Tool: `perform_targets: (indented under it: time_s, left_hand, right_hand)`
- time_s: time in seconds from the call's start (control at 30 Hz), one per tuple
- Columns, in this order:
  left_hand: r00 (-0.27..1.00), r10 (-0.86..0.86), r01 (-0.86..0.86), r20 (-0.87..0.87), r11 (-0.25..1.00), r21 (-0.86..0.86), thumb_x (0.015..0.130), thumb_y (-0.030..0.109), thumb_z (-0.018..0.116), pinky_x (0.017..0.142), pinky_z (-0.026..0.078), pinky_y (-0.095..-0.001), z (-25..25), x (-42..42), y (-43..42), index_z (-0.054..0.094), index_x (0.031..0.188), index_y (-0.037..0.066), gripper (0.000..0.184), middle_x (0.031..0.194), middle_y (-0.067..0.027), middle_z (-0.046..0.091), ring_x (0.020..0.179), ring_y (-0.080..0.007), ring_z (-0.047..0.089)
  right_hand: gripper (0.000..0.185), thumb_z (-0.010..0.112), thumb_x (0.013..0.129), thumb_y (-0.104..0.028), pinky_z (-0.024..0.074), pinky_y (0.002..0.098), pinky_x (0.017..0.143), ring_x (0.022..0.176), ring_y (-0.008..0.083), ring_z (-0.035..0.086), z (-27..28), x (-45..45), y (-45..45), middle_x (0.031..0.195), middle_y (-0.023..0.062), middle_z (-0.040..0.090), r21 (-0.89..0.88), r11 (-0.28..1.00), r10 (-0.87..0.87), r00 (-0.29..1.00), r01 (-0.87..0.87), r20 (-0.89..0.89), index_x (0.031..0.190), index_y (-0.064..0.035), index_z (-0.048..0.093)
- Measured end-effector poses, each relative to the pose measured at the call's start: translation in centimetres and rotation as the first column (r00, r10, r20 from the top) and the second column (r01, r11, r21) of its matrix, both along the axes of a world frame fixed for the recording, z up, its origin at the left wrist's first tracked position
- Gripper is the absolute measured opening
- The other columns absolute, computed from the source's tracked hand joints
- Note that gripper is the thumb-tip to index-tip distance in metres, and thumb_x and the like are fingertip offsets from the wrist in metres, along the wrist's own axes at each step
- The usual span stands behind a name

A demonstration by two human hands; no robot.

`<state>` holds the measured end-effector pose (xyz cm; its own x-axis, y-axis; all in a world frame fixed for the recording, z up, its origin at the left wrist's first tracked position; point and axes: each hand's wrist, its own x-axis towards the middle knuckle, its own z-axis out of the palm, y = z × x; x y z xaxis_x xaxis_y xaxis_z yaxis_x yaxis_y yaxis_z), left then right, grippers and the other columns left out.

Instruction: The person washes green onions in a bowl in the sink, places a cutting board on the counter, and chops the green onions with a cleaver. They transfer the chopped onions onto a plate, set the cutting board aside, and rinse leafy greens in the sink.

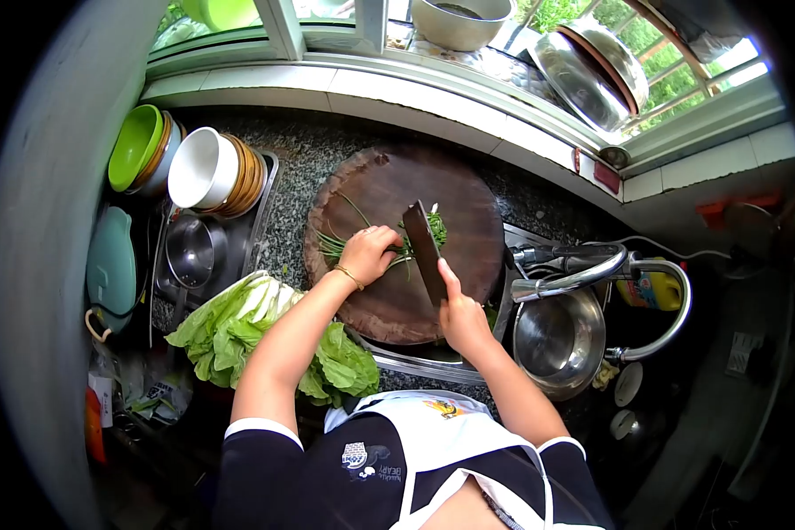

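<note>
On a round wooden chopping board (450, 172), my left hand (369, 253) presses down a bunch of thin green stalks (330, 245), its fingers curled over them. A dark cleaver (425, 252) stands close to the fingertips of that hand, its handle end in the grip of my right hand (465, 322). Small chopped green pieces (437, 230) lie just beyond the blade, partly hidden by it. One long stalk points up and left on the board. Leafy green lettuce (230, 331) sits beside my left forearm.
Stacked bowls (205, 168) and a small metal pan (191, 250) are at the left. At the right, a curved faucet (680, 305) arches near a steel bowl (558, 340). Metal lids (583, 79) and a pot (462, 26) stand by the window.
</note>
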<state>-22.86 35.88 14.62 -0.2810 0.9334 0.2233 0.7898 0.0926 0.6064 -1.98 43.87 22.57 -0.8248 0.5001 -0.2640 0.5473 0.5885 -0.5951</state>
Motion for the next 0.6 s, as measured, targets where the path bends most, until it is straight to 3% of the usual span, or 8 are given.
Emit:
perform_targets:
  time_s: [0.1, 0.17, 0.37, 0.47, 0.53, 0.6]
  left_hand:
    - [0.998, 0.044, -0.042, -0.033, 0.997, 0.061, 0.067, 0.006, 0.064, 0.066, 0.048, -0.0346, -0.4, 0.5, -0.3, 0.057, 0.072, 0.008, 0.009, 0.082, -0.0026, 0.056, 0.077, -0.0229, 0.057]
    - [0.998, 0.041, -0.038, -0.052, 0.998, 0.052, 0.067, 0.007, 0.064, 0.066, 0.048, -0.0350, -0.8, 0.7, -0.4, 0.057, 0.071, 0.008, 0.009, 0.081, -0.0029, 0.056, 0.077, -0.0228, 0.057]
    - [0.991, 0.005, -0.001, -0.135, 1.000, 0.029, 0.067, 0.012, 0.065, 0.066, 0.048, -0.0362, -1.5, 0.3, -0.7, 0.058, 0.071, 0.007, 0.009, 0.082, -0.0044, 0.056, 0.077, -0.0236, 0.056]
    - [0.985, -0.080, 0.079, -0.151, 0.997, -0.014, 0.069, 0.015, 0.065, 0.070, 0.047, -0.0368, 0.5, 0.0, -1.1, 0.061, 0.077, 0.007, 0.013, 0.086, -0.0059, 0.057, 0.079, -0.0248, 0.056]
    - [0.974, -0.167, 0.159, -0.152, 0.985, -0.066, 0.069, 0.018, 0.067, 0.077, 0.045, -0.0370, 1.6, 0.0, -1.8, 0.062, 0.089, 0.007, 0.023, 0.095, -0.0081, 0.058, 0.086, -0.0258, 0.057]
    - [0.977, -0.111, 0.107, -0.184, 0.994, -0.030, 0.069, 0.017, 0.067, 0.078, 0.046, -0.0364, 0.3, 0.2, -2.1, 0.060, 0.092, 0.007, 0.026, 0.096, -0.0082, 0.059, 0.089, -0.0254, 0.057]
  right_hand:
    - [0.073, 0.048, 0.079, 0.001, 0.0433, 0.0503, 0.057, 0.064, 0.0434, 0.057, 0.2, 1.3, -1.4, 0.067, 0.0255, 0.057, -0.029, 1.000, -0.004, 0.999, 0.006, 0.054, 0.140, -0.0157, 0.012]
    - [0.080, 0.050, 0.074, 0.001, 0.0465, 0.0492, 0.053, 0.059, 0.0401, 0.059, 0.0, 1.6, -1.8, 0.070, 0.0230, 0.060, 0.008, 0.999, 0.042, 0.997, -0.042, 0.070, 0.142, -0.0160, 0.011]
    - [0.077, 0.048, 0.074, -0.001, 0.0492, 0.0456, 0.053, 0.061, 0.0365, 0.061, -2.2, -1.5, -1.9, 0.076, 0.0200, 0.059, 0.198, 0.964, 0.143, 0.974, -0.178, 0.175, 0.142, -0.0159, 0.015]
    - [0.075, 0.047, 0.075, -0.002, 0.0496, 0.0447, 0.053, 0.061, 0.0352, 0.062, -3.9, -3.8, -1.7, 0.074, 0.0182, 0.059, 0.277, 0.950, 0.128, 0.989, -0.144, 0.075, 0.142, -0.0157, 0.017]
    - [0.070, 0.046, 0.077, -0.002, 0.0484, 0.0490, 0.059, 0.066, 0.0399, 0.060, -3.3, -4.3, -0.2, 0.080, 0.0209, 0.062, 0.129, 0.990, 0.063, 0.998, -0.063, 0.003, 0.140, -0.0171, 0.021]
    - [0.071, 0.047, 0.076, -0.002, 0.0473, 0.0507, 0.062, 0.068, 0.0418, 0.059, -2.6, -3.5, 0.8, 0.082, 0.0224, 0.062, 0.079, 0.996, 0.036, 0.999, -0.037, 0.005, 0.140, -0.0183, 0.020]
